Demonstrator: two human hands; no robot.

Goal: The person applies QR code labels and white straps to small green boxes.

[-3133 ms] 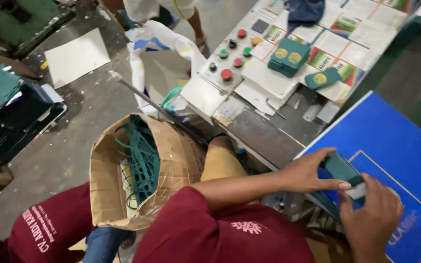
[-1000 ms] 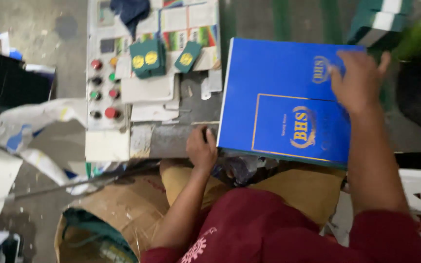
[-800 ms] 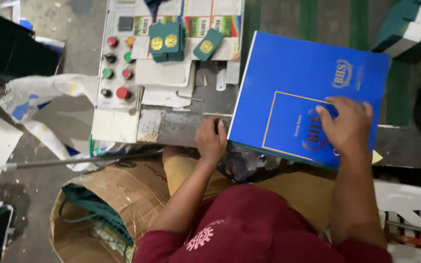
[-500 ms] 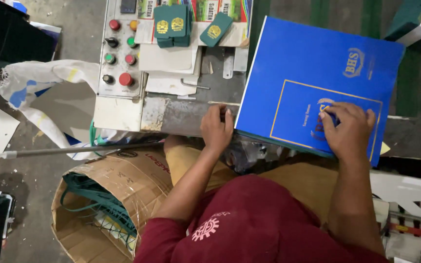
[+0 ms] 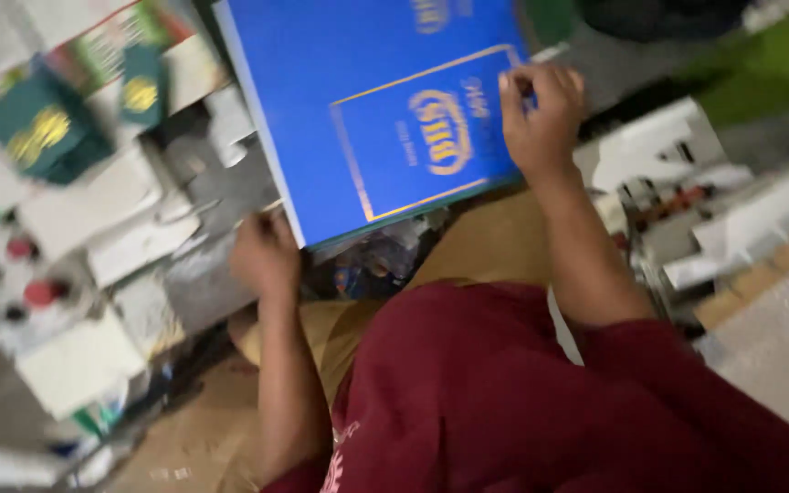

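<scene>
My right hand (image 5: 541, 114) presses down with curled fingers on the blue printed sheet (image 5: 385, 110), near its lower right edge, while my left hand (image 5: 265, 254) pinches its lower left corner. The sheet lies flat on the cluttered work surface (image 5: 203, 274). Its long axis runs away from me, tilted slightly to the left, gold-framed emblem facing up. Green boxes (image 5: 43, 128) sit to the left.
</scene>
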